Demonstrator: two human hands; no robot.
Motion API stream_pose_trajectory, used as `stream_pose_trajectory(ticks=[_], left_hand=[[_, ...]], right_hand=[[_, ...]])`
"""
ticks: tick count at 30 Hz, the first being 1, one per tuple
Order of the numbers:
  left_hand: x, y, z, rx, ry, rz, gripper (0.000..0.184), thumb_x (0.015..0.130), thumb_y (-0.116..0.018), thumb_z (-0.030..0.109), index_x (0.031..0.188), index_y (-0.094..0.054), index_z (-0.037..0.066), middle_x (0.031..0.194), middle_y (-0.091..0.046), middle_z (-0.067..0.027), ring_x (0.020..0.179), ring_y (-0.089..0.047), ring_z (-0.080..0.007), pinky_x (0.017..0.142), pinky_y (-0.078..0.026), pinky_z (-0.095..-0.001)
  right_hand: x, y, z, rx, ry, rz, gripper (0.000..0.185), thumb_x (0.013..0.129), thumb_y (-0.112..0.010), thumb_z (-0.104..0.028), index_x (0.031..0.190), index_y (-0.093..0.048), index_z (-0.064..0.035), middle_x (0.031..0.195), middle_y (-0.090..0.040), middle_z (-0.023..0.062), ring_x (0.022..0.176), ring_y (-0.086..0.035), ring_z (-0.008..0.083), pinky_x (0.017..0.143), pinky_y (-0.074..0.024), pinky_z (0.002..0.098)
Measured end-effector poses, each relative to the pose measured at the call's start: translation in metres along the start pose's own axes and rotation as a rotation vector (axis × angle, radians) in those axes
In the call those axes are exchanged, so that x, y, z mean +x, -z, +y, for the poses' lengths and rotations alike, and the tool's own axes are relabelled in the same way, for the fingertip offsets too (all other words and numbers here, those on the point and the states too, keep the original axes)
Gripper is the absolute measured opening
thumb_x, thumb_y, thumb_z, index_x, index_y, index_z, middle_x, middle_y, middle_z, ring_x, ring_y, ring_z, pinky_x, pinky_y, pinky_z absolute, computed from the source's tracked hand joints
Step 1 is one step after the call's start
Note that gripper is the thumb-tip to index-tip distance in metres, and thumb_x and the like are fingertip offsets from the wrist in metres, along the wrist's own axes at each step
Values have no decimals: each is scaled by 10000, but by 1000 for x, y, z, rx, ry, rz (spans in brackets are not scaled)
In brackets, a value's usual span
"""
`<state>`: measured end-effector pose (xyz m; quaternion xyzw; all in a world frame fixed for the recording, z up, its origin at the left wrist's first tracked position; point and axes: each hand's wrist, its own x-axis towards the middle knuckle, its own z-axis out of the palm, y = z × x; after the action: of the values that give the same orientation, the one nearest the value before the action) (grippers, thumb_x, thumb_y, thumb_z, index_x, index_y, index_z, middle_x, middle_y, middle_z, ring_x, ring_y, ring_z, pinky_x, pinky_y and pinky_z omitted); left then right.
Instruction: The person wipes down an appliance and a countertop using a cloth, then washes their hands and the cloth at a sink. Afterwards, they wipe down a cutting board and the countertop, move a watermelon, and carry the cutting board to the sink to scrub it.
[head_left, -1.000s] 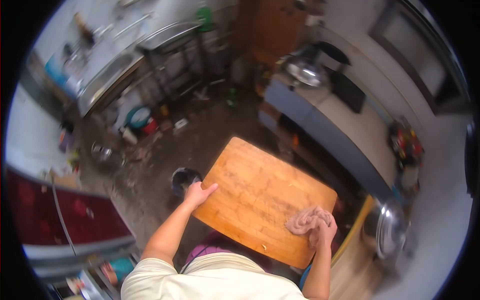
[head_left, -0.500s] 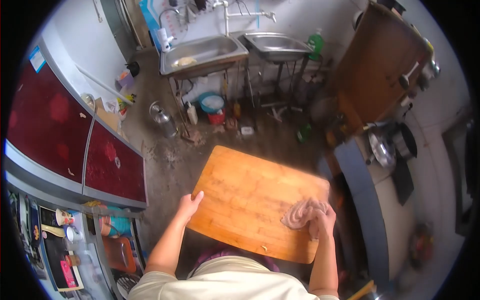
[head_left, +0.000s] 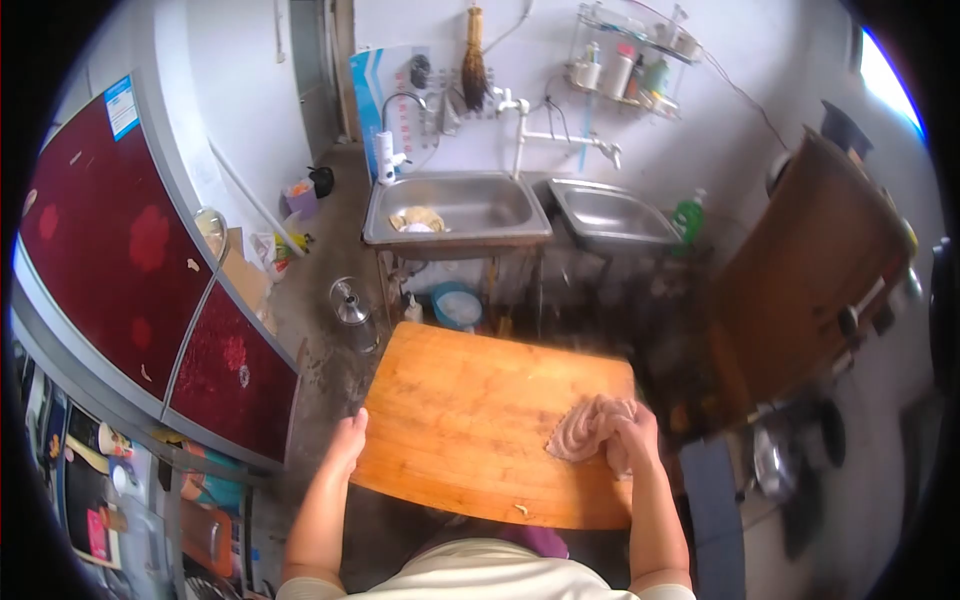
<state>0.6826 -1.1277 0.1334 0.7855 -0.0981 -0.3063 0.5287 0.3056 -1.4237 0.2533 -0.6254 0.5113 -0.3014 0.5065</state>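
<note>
A large wooden board (head_left: 480,420) is held up in front of my body, roughly level, with dark smudges on its surface and a small pale scrap (head_left: 521,510) near its close edge. My left hand (head_left: 349,440) grips the board's left edge. At the right edge my right hand (head_left: 638,432) holds the board together with a crumpled pinkish-brown cloth (head_left: 590,430), which lies partly on the board's top. The undersides of both hands are hidden.
Ahead stand a steel sink (head_left: 460,205) with something pale in it and a second basin (head_left: 615,212). A dark red fridge (head_left: 110,250) is at the left, with shelves below. A brown wooden cabinet (head_left: 800,290) and a blue-grey counter edge (head_left: 712,500) are at the right. A metal kettle (head_left: 352,310) is on the floor.
The view has swung right to left across the room, and now faces the sinks. The board stays between my hands, its tilt in view slightly flatter. The cloth remains in my right hand.
</note>
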Motion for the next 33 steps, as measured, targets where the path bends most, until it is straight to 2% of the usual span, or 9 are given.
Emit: stream_pose_trajectory(ticks=[2,5,7,9,14,20,24,31,33], left_hand=[[13,-13,15,-52,29,42,507,974,-435,369,1055,-589,-107,1020,-634,-154,961,-563,-182,827,-433,-336],[-2,-49,81,-135,27,141,496,976,-433,362,1068,-587,-101,1030,-630,-148,952,-567,-180,817,-437,-335],[15,-66,104,-85,94,213,463,971,-448,341,1084,-586,-87,1047,-624,-129,954,-571,-174,814,-443,-337],[14,-84,126,-113,145,260,443,964,-463,328,1084,-589,-79,1046,-624,-117,955,-572,-175,810,-446,-336],[25,-110,175,-207,65,242,334,898,-587,232,1054,-613,-63,976,-653,-99,884,-609,-160,769,-466,-308],[52,-100,199,-285,84,314,264,851,-652,179,1007,-630,-33,958,-665,-94,861,-629,-172,752,-484,-316],[87,-88,230,-292,78,337,255,852,-644,170,1001,-631,-35,954,-667,-96,859,-635,-177,751,-485,-320],[222,-37,264,-280,73,260,253,869,-622,168,997,-629,-51,944,-667,-107,835,-644,-186,730,-490,-322],[275,-21,260,-269,33,249,254,876,-617,161,1001,-627,-60,953,-665,-110,847,-639,-188,734,-487,-321]], right_hand=[[61,-6,-5,-47,48,-83,222,698,-600,-36,915,-621,4,843,-631,56,778,-587,137,687,-475,258],[151,-15,-11,21,117,-241,223,717,-606,-45,933,-619,7,864,-634,57,804,-588,138,718,-475,260],[202,-22,-28,-22,114,-259,257,742,-602,-61,988,-617,12,928,-640,74,869,-595,152,784,-469,273],[247,-25,-47,-40,159,-335,343,698,-540,-5,1029,-626,17,885,-651,84,823,-594,158,753,-464,271],[325,-51,-84,-37,161,-435,363,695,-526,9,1045,-621,22,897,-657,95,829,-600,172,759,-465,274],[390,-110,-116,43,198,-588,330,688,-517,27,1002,-615,32,855,-623,67,787,-568,149,712,-463,260],[442,-166,-126,100,142,-621,304,705,-527,14,996,-613,34,852,-616,64,770,-561,144,681,-467,272],[513,-262,-149,184,22,-583,297,732,-560,9,1022,-613,41,892,-633,87,811,-597,174,711,-488,294],[536,-297,-145,167,65,-505,226,779,-597,-39,992,-615,33,862,-632,76,757,-594,153,646,-472,280]])
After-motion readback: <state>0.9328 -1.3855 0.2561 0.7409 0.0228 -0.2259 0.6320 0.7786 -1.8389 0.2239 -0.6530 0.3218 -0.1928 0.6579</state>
